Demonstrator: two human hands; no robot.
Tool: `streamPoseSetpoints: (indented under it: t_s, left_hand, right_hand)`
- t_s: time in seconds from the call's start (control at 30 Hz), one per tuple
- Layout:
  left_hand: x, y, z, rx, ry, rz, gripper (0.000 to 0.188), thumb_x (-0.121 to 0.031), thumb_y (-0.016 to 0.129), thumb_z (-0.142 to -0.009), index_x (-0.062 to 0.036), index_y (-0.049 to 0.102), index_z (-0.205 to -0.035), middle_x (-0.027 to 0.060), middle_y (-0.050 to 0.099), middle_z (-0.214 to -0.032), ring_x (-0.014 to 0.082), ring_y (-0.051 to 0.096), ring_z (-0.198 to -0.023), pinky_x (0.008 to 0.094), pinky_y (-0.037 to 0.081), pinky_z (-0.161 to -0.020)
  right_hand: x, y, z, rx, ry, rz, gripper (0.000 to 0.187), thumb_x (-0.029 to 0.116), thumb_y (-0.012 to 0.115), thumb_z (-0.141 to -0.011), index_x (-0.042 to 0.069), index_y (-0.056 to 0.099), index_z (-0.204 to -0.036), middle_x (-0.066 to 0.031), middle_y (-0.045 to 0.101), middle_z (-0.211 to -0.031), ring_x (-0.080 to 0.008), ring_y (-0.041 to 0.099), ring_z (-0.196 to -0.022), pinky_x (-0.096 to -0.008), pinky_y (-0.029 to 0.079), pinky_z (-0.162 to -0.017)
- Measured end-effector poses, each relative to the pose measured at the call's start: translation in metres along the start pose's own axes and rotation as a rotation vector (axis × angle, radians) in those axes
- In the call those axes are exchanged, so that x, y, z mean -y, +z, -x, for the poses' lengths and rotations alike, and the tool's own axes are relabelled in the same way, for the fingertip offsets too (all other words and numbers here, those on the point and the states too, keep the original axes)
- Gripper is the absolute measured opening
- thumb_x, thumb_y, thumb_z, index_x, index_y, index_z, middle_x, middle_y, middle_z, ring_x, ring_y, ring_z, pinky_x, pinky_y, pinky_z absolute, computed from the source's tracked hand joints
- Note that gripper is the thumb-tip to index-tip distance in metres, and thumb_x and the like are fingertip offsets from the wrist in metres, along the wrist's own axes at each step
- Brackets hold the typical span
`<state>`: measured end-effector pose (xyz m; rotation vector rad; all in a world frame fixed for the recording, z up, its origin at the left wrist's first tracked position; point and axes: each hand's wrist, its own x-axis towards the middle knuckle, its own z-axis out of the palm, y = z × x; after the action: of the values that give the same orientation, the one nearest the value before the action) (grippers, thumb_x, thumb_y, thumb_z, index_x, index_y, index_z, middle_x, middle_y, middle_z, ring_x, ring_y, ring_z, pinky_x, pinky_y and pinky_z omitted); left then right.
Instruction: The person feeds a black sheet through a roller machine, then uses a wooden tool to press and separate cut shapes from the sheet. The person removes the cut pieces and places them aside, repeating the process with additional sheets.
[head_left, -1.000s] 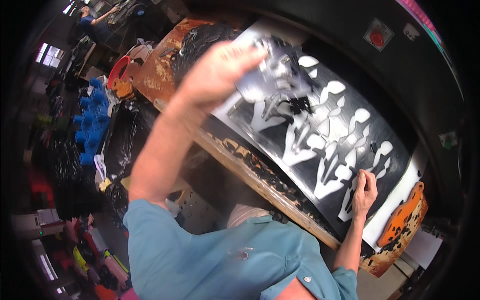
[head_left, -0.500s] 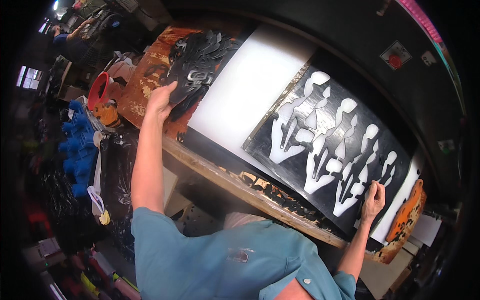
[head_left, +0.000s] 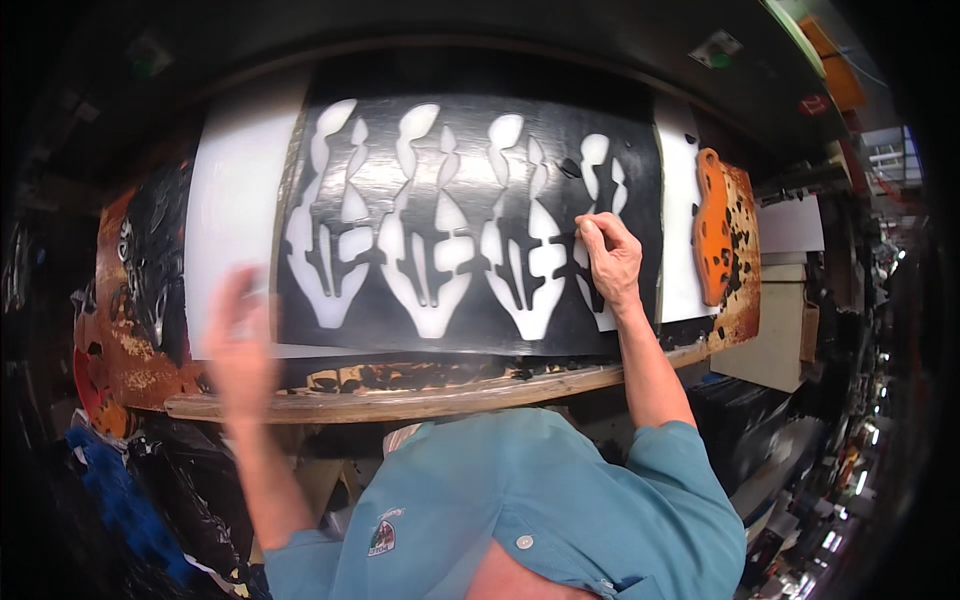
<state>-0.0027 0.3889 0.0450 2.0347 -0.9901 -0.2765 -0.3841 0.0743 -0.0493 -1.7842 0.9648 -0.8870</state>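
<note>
A black sheet [head_left: 470,210] with several rows of cut-out shapes lies on a white board [head_left: 235,190], whose surface shows through the openings. My right hand [head_left: 612,255] is closed, with thumb and fingertips pressed together over the rightmost cut-outs; whatever they pinch, if anything, is hidden. A small loose black piece [head_left: 571,168] lies just up and left of it on the sheet. My left hand [head_left: 240,320] is smeared by motion above the board's left part, near the front edge. Its fingers cannot be made out.
Black cut pieces [head_left: 155,250] are heaped at the left on a worn reddish-brown surface. An orange cutting die [head_left: 713,230] rests at the right end. A wooden rail [head_left: 430,402] with black scraps behind it runs along the front. Blue parts [head_left: 120,500] stand at lower left.
My left hand has left the heap of black pieces and moved right, over the white board. My right hand stays at the rightmost cut-outs. The view has turned to the right.
</note>
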Motion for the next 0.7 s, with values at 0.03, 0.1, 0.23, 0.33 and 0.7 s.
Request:
streamPoseSetpoints:
  t_s: [0.03, 0.1, 0.23, 0.33, 0.7]
  left_hand:
    - [-0.028, 0.048, 0.012, 0.206, 0.096, 0.020, 0.064, -0.026, 0.078, -0.097, -0.0008, 0.057, -0.152, 0.0201, 0.061, -0.150, 0.0283, 0.062, -0.133, 0.0416, 0.049, -0.114]
    - [-0.078, 0.136, 0.037, 0.497, 0.546, -0.112, 0.097, -0.034, 0.093, -0.081, -0.0081, 0.046, -0.162, 0.0263, 0.043, -0.166, 0.0434, 0.035, -0.159, 0.0547, 0.031, -0.129]
    - [-0.132, 0.237, 0.069, 0.616, 0.734, -0.152, 0.090, -0.027, 0.091, -0.079, -0.0074, 0.050, -0.157, 0.0243, 0.039, -0.168, 0.0446, 0.031, -0.160, 0.0604, 0.027, -0.130]
    - [-0.133, 0.257, 0.069, 0.579, 0.840, -0.288, 0.081, -0.014, 0.085, -0.078, -0.0068, 0.054, -0.153, 0.0244, 0.043, -0.165, 0.0430, 0.036, -0.158, 0.0605, 0.029, -0.129]
    - [-0.196, 0.227, 0.121, 0.928, 0.430, -0.199, 0.068, -0.001, 0.071, -0.087, 0.0055, 0.049, -0.151, 0.0363, 0.047, -0.157, 0.0462, 0.074, -0.084, 0.0522, 0.063, -0.077]
  right_hand:
    - [0.000, -0.010, -0.002, -0.053, -0.005, -0.023, 0.014, 0.012, 0.068, -0.108, 0.000, 0.076, -0.108, 0.0006, 0.068, -0.092, -0.0060, 0.060, -0.082, -0.0217, 0.048, -0.074]
    - [-0.003, -0.042, -0.007, -0.175, -0.002, 0.034, 0.014, 0.011, 0.068, -0.107, 0.000, 0.074, -0.114, -0.0019, 0.071, -0.102, -0.0109, 0.067, -0.094, -0.0239, 0.054, -0.086]
    - [-0.029, -0.156, -0.014, -0.315, -0.123, 0.887, 0.055, 0.039, 0.078, -0.097, 0.003, 0.065, -0.136, -0.0202, 0.060, -0.138, -0.0312, 0.053, -0.136, -0.0476, 0.048, -0.113]
    - [-0.064, -0.211, -0.008, -0.252, 0.413, 1.027, 0.103, 0.061, 0.082, -0.084, 0.003, 0.045, -0.161, -0.0277, 0.032, -0.168, -0.0447, 0.033, -0.154, -0.0556, 0.033, -0.126]
    - [-0.103, -0.264, 0.013, -0.023, 0.111, 0.772, 0.096, 0.052, 0.082, -0.086, 0.008, 0.045, -0.163, -0.0248, 0.029, -0.172, -0.0439, 0.034, -0.156, -0.0526, 0.034, -0.127]
